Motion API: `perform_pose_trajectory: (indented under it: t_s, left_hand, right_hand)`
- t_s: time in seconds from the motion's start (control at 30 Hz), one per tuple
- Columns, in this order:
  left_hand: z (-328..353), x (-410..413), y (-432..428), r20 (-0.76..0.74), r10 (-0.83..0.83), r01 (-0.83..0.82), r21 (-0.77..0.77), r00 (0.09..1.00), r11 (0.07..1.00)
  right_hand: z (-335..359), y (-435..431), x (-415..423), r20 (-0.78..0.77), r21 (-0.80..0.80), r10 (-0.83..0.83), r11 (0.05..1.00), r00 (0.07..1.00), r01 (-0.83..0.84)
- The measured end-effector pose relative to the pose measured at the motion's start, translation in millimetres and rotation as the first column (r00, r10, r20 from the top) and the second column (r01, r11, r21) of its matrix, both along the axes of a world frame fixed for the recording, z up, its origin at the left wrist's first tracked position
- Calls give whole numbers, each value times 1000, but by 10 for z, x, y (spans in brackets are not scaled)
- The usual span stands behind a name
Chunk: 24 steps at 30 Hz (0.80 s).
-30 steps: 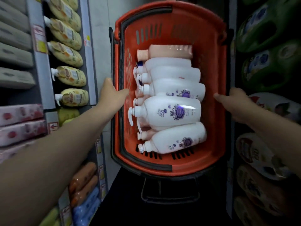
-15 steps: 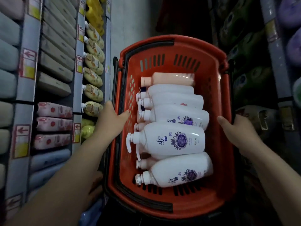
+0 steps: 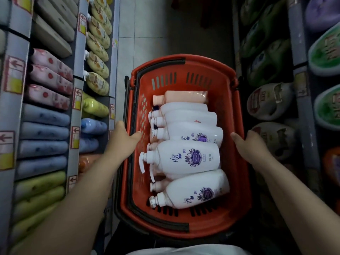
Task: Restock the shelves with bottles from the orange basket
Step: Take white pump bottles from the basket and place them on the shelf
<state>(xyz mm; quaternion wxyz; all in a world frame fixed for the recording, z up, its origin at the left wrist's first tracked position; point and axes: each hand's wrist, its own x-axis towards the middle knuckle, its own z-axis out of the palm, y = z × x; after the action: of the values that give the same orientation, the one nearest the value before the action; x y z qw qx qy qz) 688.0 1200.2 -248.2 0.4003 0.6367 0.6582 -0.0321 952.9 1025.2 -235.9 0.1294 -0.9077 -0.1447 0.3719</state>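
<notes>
Left grip point(image 3: 123, 139) clamps the basket point(image 3: 184, 78) left rim, thumb hooked inside. Right grip point(image 3: 252, 144) clamps the right rim, fingers hidden outside. Bottles point(image 3: 187, 159) lie between the grips, caps toward the left one: white, purple crest label, dark Chinese script, small print unreadable. Tags point(image 3: 78, 98) outboard of left grip: red arrows. Shelves point(image 3: 72, 162) just beside both rims; bare floor point(image 3: 147, 24) ahead.
</notes>
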Motion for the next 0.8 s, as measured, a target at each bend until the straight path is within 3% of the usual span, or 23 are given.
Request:
perform_pose_trajectory:
  t_s: [0.27, 0.47, 0.63, 0.8]
  left_hand:
    - [60, -976, -1027, 32, 24, -22, -58, 999, 998]
    - [107, -1482, -1844, -4, 38, -38, 3, 999, 999]
    - [110, -1950, -2641, 10, 101, -101, -6, 995, 995]
    - [128, -2325, -3224, -15, 43, -43, -3, 999, 999]
  right_hand:
    - [41, -970, -960, 70, 3, 58, 998, 996, -59]
    - [-65, -1678, -1416, 7, 41, 77, 996, 997, -78]
    - [26, -2340, -1769, 39, 54, 125, 990, 991, -127]
    - [115, -3009, -2216, 41, 56, 78, 995, 996, -80]
